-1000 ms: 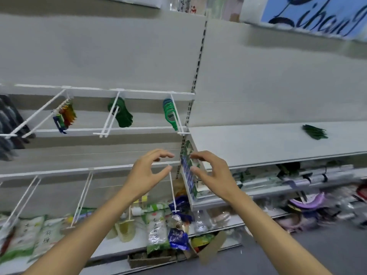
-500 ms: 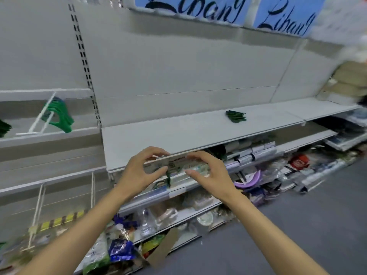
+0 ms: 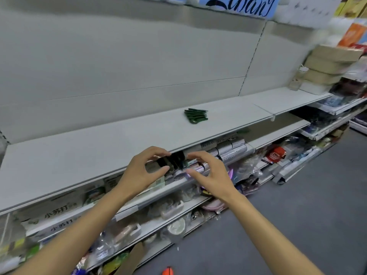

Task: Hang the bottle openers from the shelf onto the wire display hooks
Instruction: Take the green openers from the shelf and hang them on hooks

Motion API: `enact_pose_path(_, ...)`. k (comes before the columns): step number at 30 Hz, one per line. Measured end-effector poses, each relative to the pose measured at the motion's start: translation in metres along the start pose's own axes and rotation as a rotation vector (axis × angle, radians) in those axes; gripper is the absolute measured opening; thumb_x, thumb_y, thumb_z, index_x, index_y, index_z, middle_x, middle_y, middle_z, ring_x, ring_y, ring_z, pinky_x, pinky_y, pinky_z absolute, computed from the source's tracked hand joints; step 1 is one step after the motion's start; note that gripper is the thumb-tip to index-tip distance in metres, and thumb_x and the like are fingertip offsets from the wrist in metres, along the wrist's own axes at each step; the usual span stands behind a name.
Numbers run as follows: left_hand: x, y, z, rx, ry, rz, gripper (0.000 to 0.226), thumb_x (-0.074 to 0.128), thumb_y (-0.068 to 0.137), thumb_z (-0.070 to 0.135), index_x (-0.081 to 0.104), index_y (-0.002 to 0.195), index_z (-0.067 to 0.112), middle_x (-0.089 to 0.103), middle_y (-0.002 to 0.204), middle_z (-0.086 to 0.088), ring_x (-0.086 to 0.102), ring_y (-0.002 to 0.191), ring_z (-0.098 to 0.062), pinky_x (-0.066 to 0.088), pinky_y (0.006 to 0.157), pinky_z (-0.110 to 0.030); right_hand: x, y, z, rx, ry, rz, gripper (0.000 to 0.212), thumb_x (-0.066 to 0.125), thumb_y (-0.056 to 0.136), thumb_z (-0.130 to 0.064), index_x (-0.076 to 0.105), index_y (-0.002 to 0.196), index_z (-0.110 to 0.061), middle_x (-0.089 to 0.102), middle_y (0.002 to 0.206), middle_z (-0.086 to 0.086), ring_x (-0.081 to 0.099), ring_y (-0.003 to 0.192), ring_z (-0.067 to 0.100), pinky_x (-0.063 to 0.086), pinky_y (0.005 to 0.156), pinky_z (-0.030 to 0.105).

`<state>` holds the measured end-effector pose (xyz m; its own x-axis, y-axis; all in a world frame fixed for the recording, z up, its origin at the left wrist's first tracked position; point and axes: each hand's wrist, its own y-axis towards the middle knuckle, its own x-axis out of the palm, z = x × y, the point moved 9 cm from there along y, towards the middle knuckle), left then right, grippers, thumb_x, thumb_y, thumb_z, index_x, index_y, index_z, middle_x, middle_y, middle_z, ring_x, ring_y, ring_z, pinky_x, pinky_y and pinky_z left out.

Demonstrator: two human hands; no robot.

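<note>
Left hand (image 3: pixel 141 171): raised in front of the shelf edge, empty; fingers (image 3: pixel 158 150) loosely curled with the thumb set apart below them, nothing between.
Right hand (image 3: pixel 210 173): level with the left and just beside it, also empty; fingers (image 3: pixel 195 155) bent and spread, thumb apart, closing on nothing.
Gap between the hands: small, with dark packaged goods on the lower shelf (image 3: pixel 129 210) showing through it.
Lower shelf: below the hands, crowded with boxes, rolls and clear plastic packs; print on them is mostly blurred.
Floor (image 3: pixel 297 215): grey, on the right side, running along the foot of the shelving.
Shelf (image 3: pixel 79 153): pale grey, wide and flat, just beyond the hands, slanting up to the right.
Bottle openers (image 3: pixel 195 115): a small dark green stack, fanned out, lying flat on the shelf, well beyond the right hand and apart from both hands.
Back panel (image 3: pixel 129 62): plain pale wall behind the shelf.
Sign (image 3: pixel 238 4): blue with dark script, at the top edge, partly cut off.
Boxes (image 3: pixel 329 64): a tan stack at the far right on a higher shelf, blurred.
</note>
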<state>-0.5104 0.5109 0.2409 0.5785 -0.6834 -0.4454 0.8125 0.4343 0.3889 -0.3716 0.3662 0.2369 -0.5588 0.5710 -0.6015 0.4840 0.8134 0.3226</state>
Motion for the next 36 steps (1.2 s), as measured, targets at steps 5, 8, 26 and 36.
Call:
enact_pose_path(5,0.036,0.086,-0.034,-0.006,-0.025,0.016,0.028,0.074,0.089,0.016,0.069,0.111,0.032,0.067,0.12,0.011,0.062,0.117,-0.016,0.05,0.102,-0.037,-0.032,0.059,0.065,0.042,-0.032,-0.012,0.04,0.074,0.09,-0.036,0.064,0.128,-0.026,0.066,0.125,-0.018,0.058,0.119,-0.001,0.048,0.104,0.028)
enact_pose_path(8,0.05,0.141,-0.055,-0.029,-0.028,0.034,0.028,0.074,0.089,0.016,0.069,0.111,0.033,0.067,0.119,0.013,0.062,0.116,-0.014,0.05,0.101,-0.035,-0.052,0.097,0.094,0.059,-0.026,-0.03,0.039,0.073,0.091,-0.036,0.064,0.127,-0.026,0.065,0.125,-0.018,0.058,0.12,-0.002,0.046,0.104,0.024)
enact_pose_path(26,0.1,0.364,-0.179,-0.302,0.358,0.038,0.054,0.047,0.096,-0.008,0.066,0.124,0.034,0.065,0.119,0.023,0.058,0.105,0.007,0.044,0.089,-0.015,-0.09,0.321,0.242,-0.119,-0.153,-0.226,0.037,0.054,0.101,-0.01,0.058,0.138,-0.015,0.061,0.137,0.0,0.054,0.124,0.014,0.04,0.107,0.023)
enact_pose_path(36,0.109,0.359,-0.179,-0.316,0.483,0.104,0.03,0.064,0.097,0.015,0.071,0.12,0.033,0.063,0.094,0.027,0.055,0.095,0.009,0.037,0.082,-0.006,-0.053,0.372,0.264,-0.229,-0.229,-0.422,0.042,0.045,0.094,0.0,0.063,0.13,-0.015,0.066,0.124,0.002,0.051,0.119,0.021,0.042,0.096,0.026)
